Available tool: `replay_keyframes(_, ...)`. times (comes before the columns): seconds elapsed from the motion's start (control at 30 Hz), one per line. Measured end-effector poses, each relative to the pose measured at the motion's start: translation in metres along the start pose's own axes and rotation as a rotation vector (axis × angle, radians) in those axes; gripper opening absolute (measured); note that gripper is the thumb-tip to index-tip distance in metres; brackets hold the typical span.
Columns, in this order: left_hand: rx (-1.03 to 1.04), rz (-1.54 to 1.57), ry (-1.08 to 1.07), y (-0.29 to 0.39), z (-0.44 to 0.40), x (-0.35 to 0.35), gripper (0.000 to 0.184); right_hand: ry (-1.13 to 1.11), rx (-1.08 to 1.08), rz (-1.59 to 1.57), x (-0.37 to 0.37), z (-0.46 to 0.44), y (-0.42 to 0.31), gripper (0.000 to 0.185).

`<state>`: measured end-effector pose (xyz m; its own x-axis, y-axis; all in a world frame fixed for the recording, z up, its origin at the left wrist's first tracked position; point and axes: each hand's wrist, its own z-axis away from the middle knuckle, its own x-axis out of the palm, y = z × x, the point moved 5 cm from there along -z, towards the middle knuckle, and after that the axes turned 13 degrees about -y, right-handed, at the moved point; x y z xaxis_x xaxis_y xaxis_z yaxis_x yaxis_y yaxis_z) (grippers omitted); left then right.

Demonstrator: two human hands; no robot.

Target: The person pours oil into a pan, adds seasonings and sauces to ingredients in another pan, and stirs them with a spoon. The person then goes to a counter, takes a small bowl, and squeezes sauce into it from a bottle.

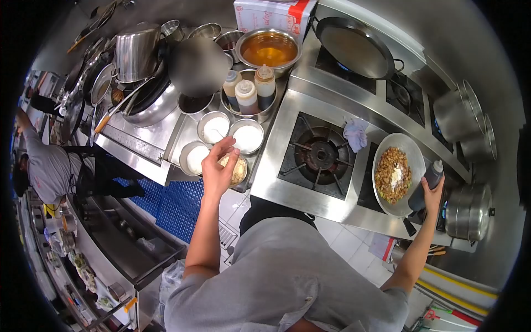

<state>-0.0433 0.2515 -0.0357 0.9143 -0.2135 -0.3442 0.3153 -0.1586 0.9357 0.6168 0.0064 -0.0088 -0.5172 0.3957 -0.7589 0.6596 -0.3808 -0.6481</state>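
My right hand (pixel 432 198) is wrapped round a dark squeeze bottle (pixel 418 197), its nozzle pointing up, beside a frying pan (pixel 416 149). Browned diced food (pixel 385 166) fills the middle of the pan, with a patch of white powder (pixel 396 177) on top. My left hand (pixel 218 169) is over the seasoning bowls, thumb and fingers drawn together; whatever they pinch, if anything, is too small to make out. Beneath it a bowl of pale yellowish bits (pixel 239 172) is partly hidden. Around it stand bowls of white powder (pixel 247 136), (pixel 194 159) and another white bowl (pixel 213 128).
An unlit burner (pixel 322 155) lies between the bowls and the pan, with a crumpled cloth (pixel 355 134) beside it. Squeeze bottles (pixel 246 97) and a bowl of amber liquid (pixel 270 50) stand behind. Large pots (pixel 469 212) line the right. A co-worker (pixel 58 171) is at far left.
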Motion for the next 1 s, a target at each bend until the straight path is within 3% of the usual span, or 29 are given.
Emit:
replay_keyframes(0.1,-0.006,0.007,-0.007,-0.002,-0.004,-0.003,0.036,0.037,0.023,0.045,-0.002,0.011,0.002,0.084)
replay_keyframes(0.23,-0.02,0.009,-0.006,-0.013,-0.009,-0.007,0.035,0.046,0.003,-0.178,0.001,0.015,-0.006,0.076)
replay_keyframes(0.33,-0.02,0.03,-0.032,-0.02,-0.012,-0.008,0.035,0.045,-0.047,-0.225,0.023,0.017,-0.054,0.077)
replay_keyframes(0.4,-0.013,0.052,-0.038,-0.019,-0.011,-0.007,0.035,-0.033,-0.11,-0.262,0.04,0.006,-0.08,0.063)
replay_keyframes(0.47,-0.041,0.014,-0.055,-0.027,-0.012,-0.005,0.033,-0.153,0.031,-0.142,0.056,0.004,-0.123,0.053)
replay_keyframes(0.57,-0.008,0.144,-0.067,-0.028,-0.011,-0.002,0.032,-0.29,-0.068,-0.443,0.098,-0.012,-0.152,0.074)
replay_keyframes(0.63,0.015,0.162,-0.064,-0.029,-0.01,-0.002,0.032,-0.388,-0.252,-0.582,0.124,-0.019,-0.193,0.075)
replay_keyframes(0.73,-0.043,0.14,-0.048,-0.035,-0.004,-0.018,0.034,-0.54,-0.316,-0.672,0.145,-0.015,-0.267,0.089)
replay_keyframes(0.87,-0.07,0.184,0.023,-0.039,0.002,-0.039,0.034,-0.629,-0.356,-0.679,0.168,-0.02,-0.306,0.09)
replay_keyframes(1.0,0.046,0.163,0.091,-0.043,-0.03,-0.061,0.042,-0.607,-0.473,-0.63,0.199,-0.049,-0.35,0.08)
